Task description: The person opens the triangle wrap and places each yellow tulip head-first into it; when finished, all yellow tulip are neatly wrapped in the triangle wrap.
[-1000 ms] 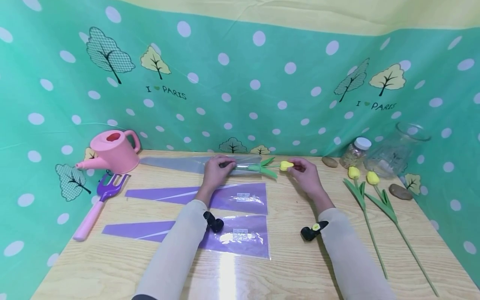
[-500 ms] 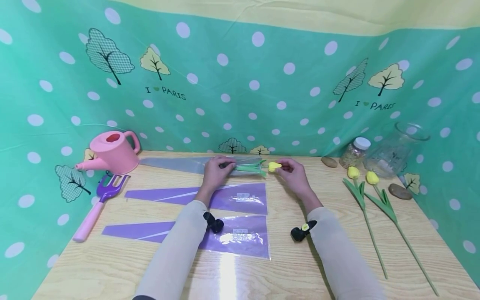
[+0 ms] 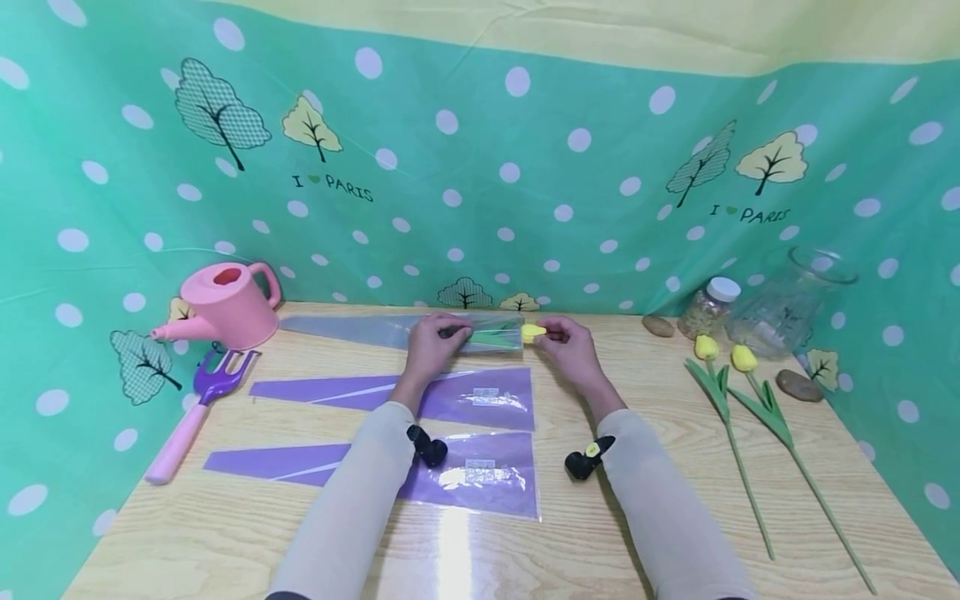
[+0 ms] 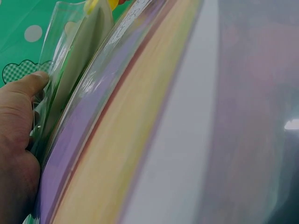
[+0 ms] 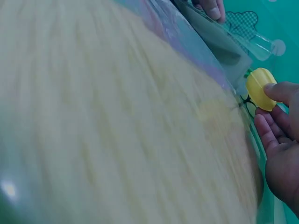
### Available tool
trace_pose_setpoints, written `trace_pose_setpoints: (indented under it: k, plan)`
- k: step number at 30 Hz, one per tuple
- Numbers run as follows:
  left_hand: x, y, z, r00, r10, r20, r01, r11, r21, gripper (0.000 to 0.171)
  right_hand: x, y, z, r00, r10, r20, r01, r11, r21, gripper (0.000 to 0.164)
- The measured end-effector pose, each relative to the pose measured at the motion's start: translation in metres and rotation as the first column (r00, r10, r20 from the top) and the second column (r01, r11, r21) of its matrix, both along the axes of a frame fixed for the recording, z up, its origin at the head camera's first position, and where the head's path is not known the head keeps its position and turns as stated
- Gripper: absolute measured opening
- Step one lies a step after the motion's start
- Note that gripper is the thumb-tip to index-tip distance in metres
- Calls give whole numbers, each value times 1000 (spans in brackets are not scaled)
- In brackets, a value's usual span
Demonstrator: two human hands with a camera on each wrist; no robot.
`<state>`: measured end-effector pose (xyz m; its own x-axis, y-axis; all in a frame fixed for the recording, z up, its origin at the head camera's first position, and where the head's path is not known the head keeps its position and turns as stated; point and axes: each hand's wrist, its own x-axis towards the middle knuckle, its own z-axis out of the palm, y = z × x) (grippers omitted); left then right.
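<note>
The left hand pinches one translucent grey flower sleeve, its thumb on the plastic, while the right hand grips the bloom of one artificial yellow tulip between thumb and fingers. That tulip lies between the two hands, green leaves inside the sleeve, bloom at its mouth. Two purple flower sleeves lie nearer the person than the left hand, one beyond the other, the left forearm crossing both. Left of that hand are one pink watering can and one purple-and-pink hand fork. Right of the right hand lie two more tulips, two brown stones, one white-lidded jar and one clear glass vase. All stand or lie on one wooden table, with a green dotted cloth beyond both hands
</note>
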<state>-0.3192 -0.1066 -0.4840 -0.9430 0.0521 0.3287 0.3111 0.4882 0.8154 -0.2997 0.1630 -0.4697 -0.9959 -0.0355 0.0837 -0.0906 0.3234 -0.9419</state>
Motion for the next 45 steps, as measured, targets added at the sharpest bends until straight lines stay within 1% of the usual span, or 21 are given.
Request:
trace_pose_setpoints:
  k: [5,9,13,16,25,34,41,45]
  plan:
    - [1,0,0,1000,-2,-5,2,1000,3,15,-2,-9,-1,1000,16,2,-16,1000,-6,30]
    - [1,1,1,1000,-2,1,2,1000,-1,15,-4,-12,-2,1000,9,9,-9,1000,11,30]
    - [1,1,1,1000,-1,3,1,1000,-3,15,-6,-14,-1,1000,13,25,-13,1000,4,31]
    - [0,1,1,1000,0,-5,0,1000,-4,15,-7,-16,1,1000,20,22,-20,1000,17,31]
    - [1,1,0,1000,-8,5,8,1000,-5,15,-10,-18,0,998,22,63,-25,999,47,28]
    - [1,0,0,1000,-2,-4,2,1000,-9,14,-16,-21,2,998,50,24,-52,993,105,27]
    - [0,0,0,1000,-2,3,2,1000,-9,15,-20,-23,2,997,67,47,-71,994,87,27]
    - [-1,0,-1,1000,-6,-3,6,1000,-2,15,-21,-25,1,996,83,43,-86,993,78,27]
